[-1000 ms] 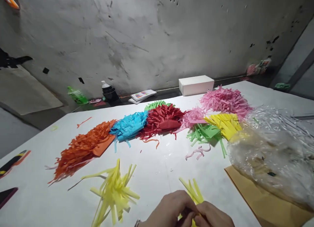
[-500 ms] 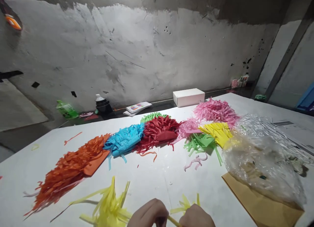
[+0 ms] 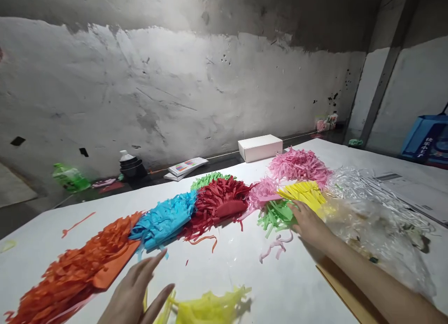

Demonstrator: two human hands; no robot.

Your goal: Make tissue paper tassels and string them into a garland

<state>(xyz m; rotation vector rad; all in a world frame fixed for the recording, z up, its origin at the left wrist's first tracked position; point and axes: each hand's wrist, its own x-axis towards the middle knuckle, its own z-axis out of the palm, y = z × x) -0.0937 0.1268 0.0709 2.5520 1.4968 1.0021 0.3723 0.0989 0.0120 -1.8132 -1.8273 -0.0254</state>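
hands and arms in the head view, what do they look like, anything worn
Both are bare: the left hand and right hand show no gloves or rings that can be made out, and the right forearm has no sleeve as far as the picture's edge.

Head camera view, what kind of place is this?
Probably a makeshift craft workroom: piles of fringed coloured paper, such as the red pile, cover a white table, behind it a rough, stained plaster wall.

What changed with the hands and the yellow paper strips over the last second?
Both hands let go of the yellow strips they were pinching together. The right hand has reached out to the green fringed paper beside the yellow pile; the left hand is open over the table. The orange, blue and red piles kept their places.
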